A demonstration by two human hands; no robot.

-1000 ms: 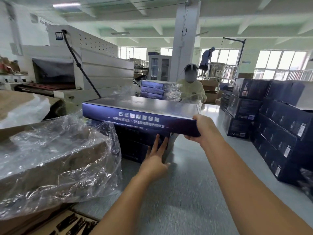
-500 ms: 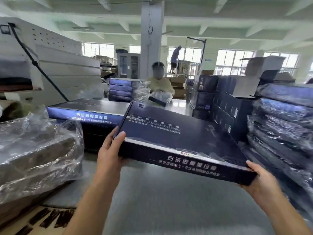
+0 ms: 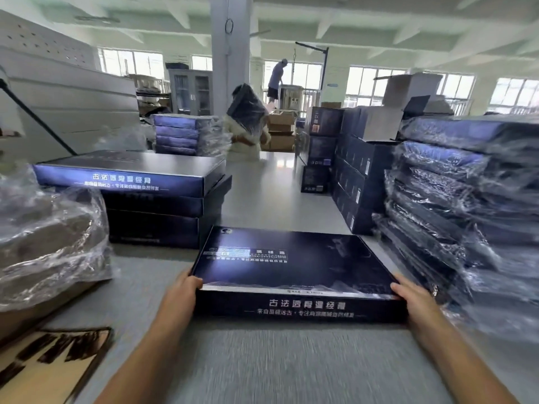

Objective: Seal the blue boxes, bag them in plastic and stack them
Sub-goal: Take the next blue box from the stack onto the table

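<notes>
Box (image 3: 294, 275) side print "古法", both hands gripping.

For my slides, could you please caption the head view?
Both hands, left and right, grip an unbagged blue box on the table.

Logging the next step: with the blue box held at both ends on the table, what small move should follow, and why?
Probably bag it: the box looks closed but bare, both hands grip its ends, and the stack to the right is wrapped.
</notes>
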